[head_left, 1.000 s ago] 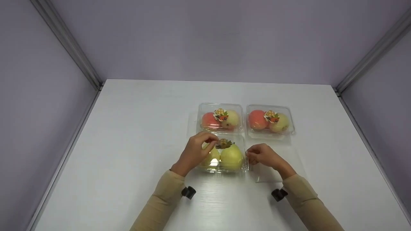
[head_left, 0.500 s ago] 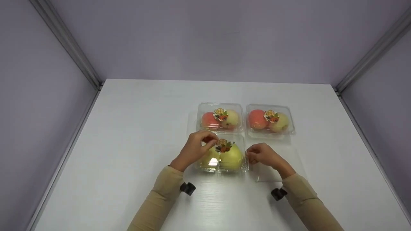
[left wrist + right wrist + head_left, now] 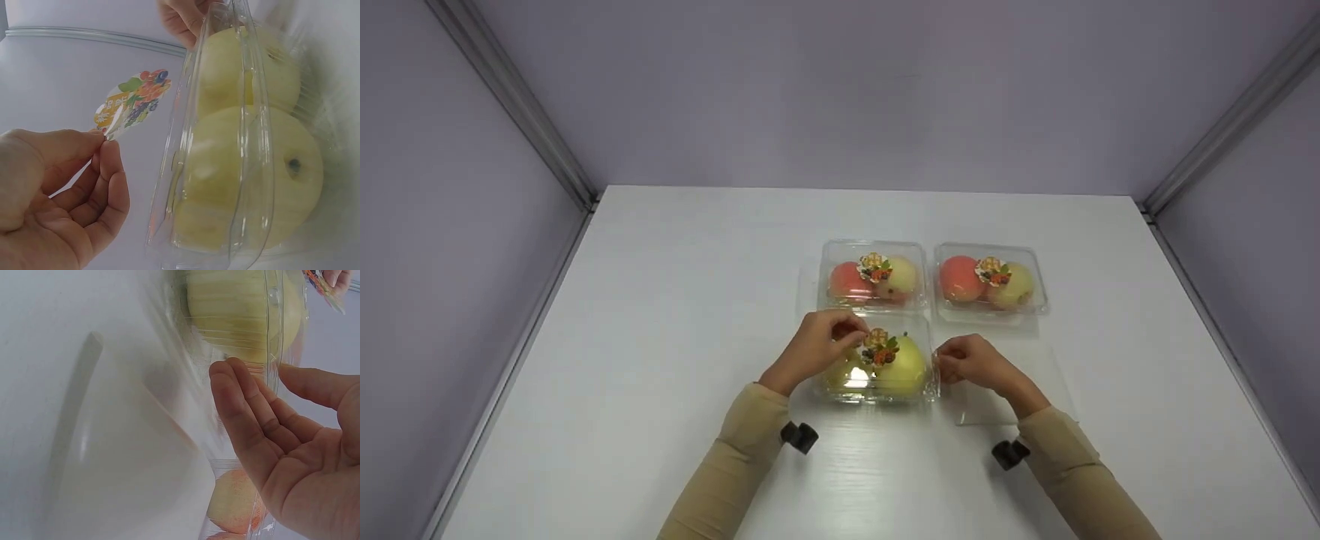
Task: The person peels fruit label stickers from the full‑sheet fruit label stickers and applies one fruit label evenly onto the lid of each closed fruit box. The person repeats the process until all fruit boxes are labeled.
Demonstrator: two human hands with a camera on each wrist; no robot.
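Over the near clamshell box [image 3: 877, 367], a fruit sticker [image 3: 132, 104] is pinched by the left hand [image 3: 817, 349]. Its right edge is touched by the right hand [image 3: 971, 364], fingers relaxed and nothing gripped.

A: Head view, placement?
B: High, facing forward and down over the counter [image 3: 660, 337]; wide, both forearms and three clear boxes in frame.
A: Left wrist view?
B: Very near, beside the left hand [image 3: 56, 208], facing the near box [image 3: 225, 140] of yellow fruit.
A: Right wrist view?
B: Close behind the right hand [image 3: 292, 450], facing that box's other side.
A: Shared?
B: The near box [image 3: 877, 360], in all three views.
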